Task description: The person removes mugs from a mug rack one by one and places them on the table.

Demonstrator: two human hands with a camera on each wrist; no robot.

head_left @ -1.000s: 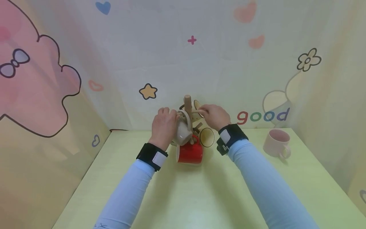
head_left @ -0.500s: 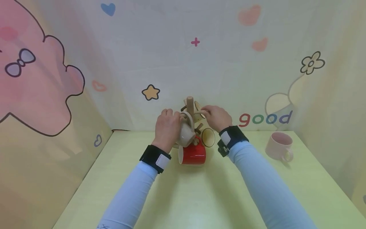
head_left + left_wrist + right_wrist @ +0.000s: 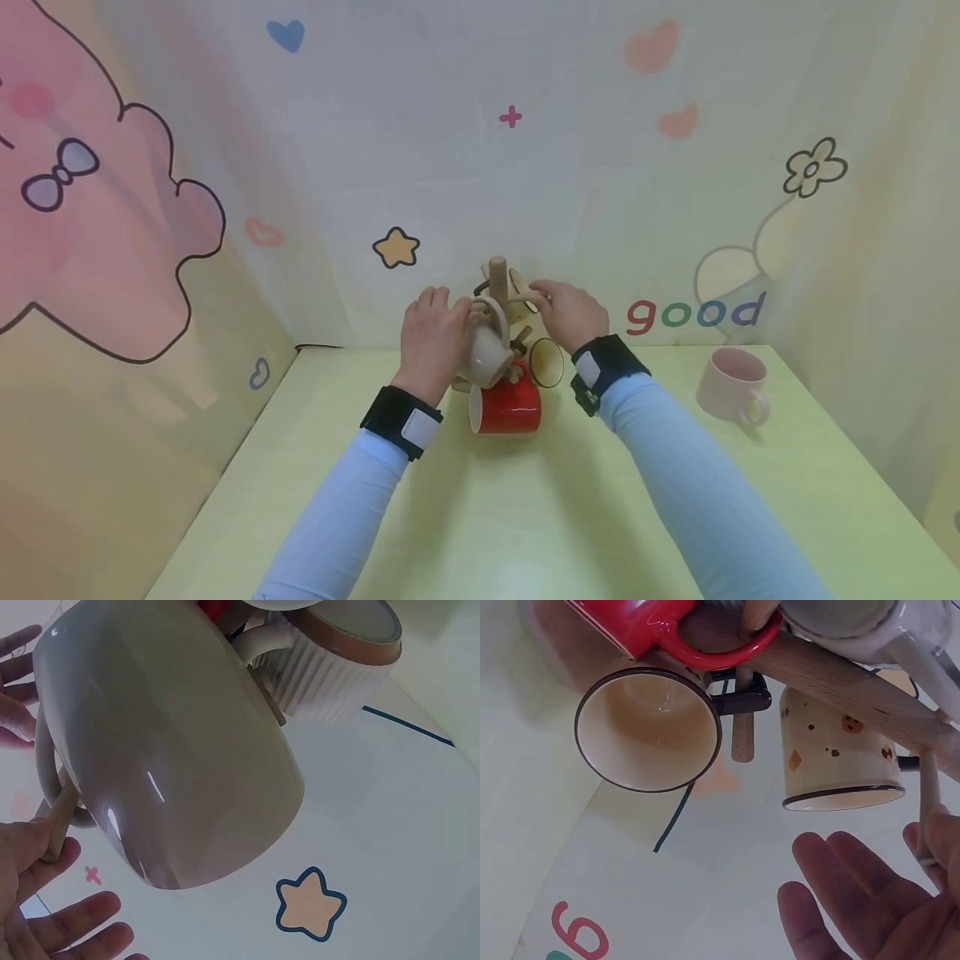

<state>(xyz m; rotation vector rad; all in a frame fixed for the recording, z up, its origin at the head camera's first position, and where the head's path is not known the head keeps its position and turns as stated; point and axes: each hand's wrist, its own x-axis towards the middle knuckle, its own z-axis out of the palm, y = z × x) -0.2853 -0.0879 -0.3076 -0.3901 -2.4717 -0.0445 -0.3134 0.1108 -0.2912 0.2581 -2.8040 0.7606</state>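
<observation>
Beige ceramic is pressed against the left hand [image 3: 432, 337]: a beige mug [image 3: 483, 354] is steadied there with its handle looped over a peg of the wooden mug tree [image 3: 497, 279], the fingers spread rather than clenched. An upper peg is pinched by the right hand [image 3: 572, 312], apparently so the tree is braced. A red mug [image 3: 506, 407] hangs below; a pink mug [image 3: 731, 382] stands well apart on the table [image 3: 525, 517].

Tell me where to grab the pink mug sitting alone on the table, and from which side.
Take the pink mug by its handle, coming from the near right. It stands upright, mouth up, and the handle's loop points toward the table's front, nothing crowding it.
</observation>
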